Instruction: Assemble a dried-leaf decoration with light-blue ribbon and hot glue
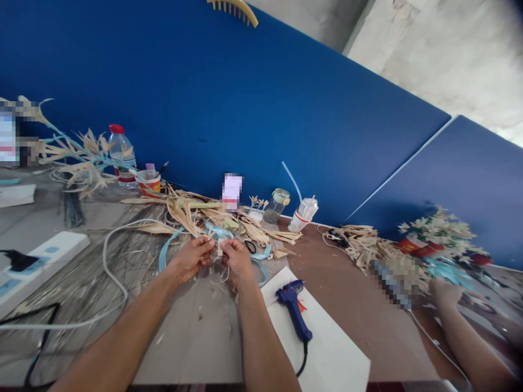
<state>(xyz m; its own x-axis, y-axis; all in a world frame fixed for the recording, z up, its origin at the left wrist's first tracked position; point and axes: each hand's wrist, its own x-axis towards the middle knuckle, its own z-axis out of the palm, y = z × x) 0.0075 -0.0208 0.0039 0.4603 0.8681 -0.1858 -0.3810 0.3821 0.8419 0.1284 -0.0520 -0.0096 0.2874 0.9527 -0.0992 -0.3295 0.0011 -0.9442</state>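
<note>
Above the table's near middle, my left hand (194, 260) is closed in a pinch; what its fingertips hold is too small to make out. My right hand (237, 262) pinches a small pale piece of dried husk (220, 247) close to the left fingertips. Just behind both hands lies a pile of dried husk strips (188, 215), with light blue ribbon (164, 253) among them. Black scissor handles (250, 247) show beside my right hand. A blue glue gun (296, 313) rests on a white board (335, 354) to the right of my right forearm.
A white power strip (65, 245) and its cable (107, 256) lie at left, near thin wires. A bottle (122, 158), a red cup (149, 185), a phone (232, 190), a glass jar (278, 204) and a cup (301, 215) line the blue partition. Another person's arm (461, 332) is at right.
</note>
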